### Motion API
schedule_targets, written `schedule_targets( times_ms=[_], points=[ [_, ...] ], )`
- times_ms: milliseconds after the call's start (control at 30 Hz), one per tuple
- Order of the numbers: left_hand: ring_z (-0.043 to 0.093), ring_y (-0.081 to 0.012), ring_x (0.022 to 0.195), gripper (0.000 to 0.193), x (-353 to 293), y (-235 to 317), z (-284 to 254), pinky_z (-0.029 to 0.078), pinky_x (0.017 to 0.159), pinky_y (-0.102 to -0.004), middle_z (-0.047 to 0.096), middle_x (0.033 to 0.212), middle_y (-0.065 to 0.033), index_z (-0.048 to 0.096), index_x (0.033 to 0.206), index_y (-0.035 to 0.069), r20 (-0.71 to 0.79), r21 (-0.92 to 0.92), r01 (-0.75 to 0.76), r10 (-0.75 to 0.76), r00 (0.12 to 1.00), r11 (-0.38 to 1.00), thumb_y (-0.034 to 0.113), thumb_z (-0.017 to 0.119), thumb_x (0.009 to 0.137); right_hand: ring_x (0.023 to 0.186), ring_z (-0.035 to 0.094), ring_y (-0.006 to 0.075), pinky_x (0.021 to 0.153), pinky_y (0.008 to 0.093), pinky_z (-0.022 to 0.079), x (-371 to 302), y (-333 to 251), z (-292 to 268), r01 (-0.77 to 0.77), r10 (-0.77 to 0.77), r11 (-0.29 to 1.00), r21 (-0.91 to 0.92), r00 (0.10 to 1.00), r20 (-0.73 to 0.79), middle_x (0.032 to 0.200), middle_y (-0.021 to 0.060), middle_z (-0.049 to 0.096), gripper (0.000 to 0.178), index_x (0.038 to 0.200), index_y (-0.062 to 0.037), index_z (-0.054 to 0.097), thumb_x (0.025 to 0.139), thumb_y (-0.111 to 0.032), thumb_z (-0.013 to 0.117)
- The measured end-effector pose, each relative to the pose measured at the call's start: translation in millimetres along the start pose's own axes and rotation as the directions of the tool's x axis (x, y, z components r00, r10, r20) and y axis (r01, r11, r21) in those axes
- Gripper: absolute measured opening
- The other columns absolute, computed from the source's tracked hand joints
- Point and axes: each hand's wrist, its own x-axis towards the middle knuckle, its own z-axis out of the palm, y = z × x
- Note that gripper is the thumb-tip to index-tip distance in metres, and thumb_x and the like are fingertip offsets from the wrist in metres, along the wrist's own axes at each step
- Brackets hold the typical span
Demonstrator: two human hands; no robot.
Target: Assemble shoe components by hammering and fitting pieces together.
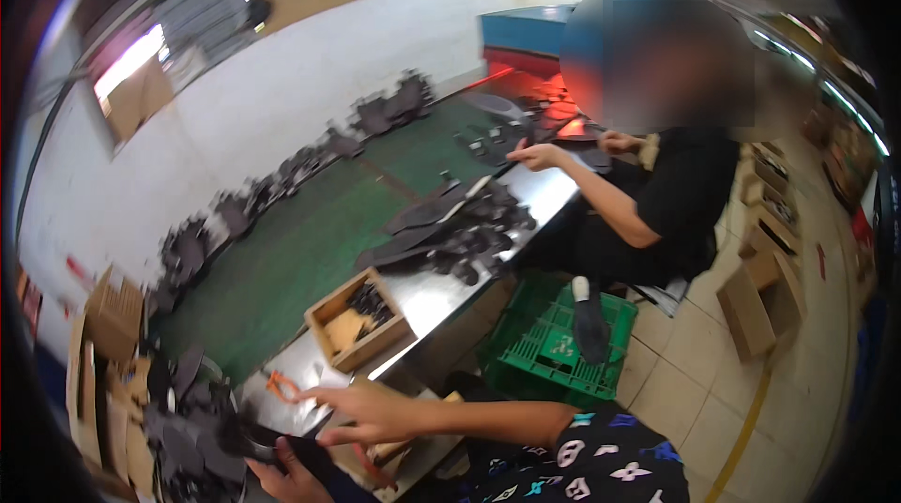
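Observation:
My left hand [289,477], at the lower left, is closed around a dark shoe sole [314,458]; part of the sole is hidden by the fingers. Just above it hovers my right hand [371,409], fingers apart and nothing visible in them. Beyond my right fingertips, a pair of orange-handled pliers [281,387] lies on the metal table edge [441,301]. A heap of dark soles and straps [192,428] is to the left of my hands. Past the pliers stands a wooden box [359,320] with small black pieces inside.
Dark soles [441,231] are piled along the green-topped table [319,212], and more line the wall. A co-worker [676,193] sits at the right, hands over the far end. Green crates [563,343] and an open cardboard box [762,301] stand on the tiled floor.

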Motion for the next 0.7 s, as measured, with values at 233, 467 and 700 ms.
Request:
schedule_targets(
  times_ms=[233, 467, 700],
  points=[
    [0.056, -0.0168, 0.107, 0.033, -40, -44, 2, 0.043, 0.095, -0.0268, 0.061, 0.118, -0.0075, 0.051, 0.131, -0.001, 0.454, -0.5, 0.548, -0.336, 0.825, 0.671, 0.019, 0.05, 0.104, 0.06, 0.066, 0.0256, 0.058, 0.0339, 0.053, -154, 34, -31, -0.386, 0.473, 0.467, -0.796, 0.869, -0.145, 0.064, 0.0113, 0.063, 0.055, 0.066, -0.0071, 0.064, 0.083, -0.059, 0.068],
    [0.055, -0.0125, 0.089, 0.03, -56, -106, 50, 0.047, 0.081, -0.0291, 0.061, 0.098, -0.0066, 0.053, 0.125, -0.003, 0.479, -0.198, 0.548, -0.407, 0.777, 0.813, 0.014, 0.054, 0.1, 0.053, 0.056, 0.011, 0.045, 0.0241, 0.043, -166, 14, 17, -0.762, 0.79, 0.203, 0.615, 0.498, 0.356, 0.077, 0.0049, 0.06, 0.05, 0.135, -0.0049, 0.042, 0.095, -0.02, 0.068],
    [0.045, -0.0383, 0.114, 0.072, -39, -87, 47, 0.036, 0.095, -0.0484, 0.047, 0.126, -0.0202, 0.047, 0.133, -0.003, 0.421, 0.546, -0.012, -0.262, 0.868, 0.838, 0.025, 0.082, 0.076, 0.044, 0.053, 0.0071, 0.039, 0.024, 0.039, -227, -9, -24, -0.806, 0.887, 0.409, 0.428, 0.461, 0.02, 0.059, 0.0005, 0.058, 0.035, 0.115, -0.0036, 0.058, 0.09, -0.023, 0.074]
  ],
)
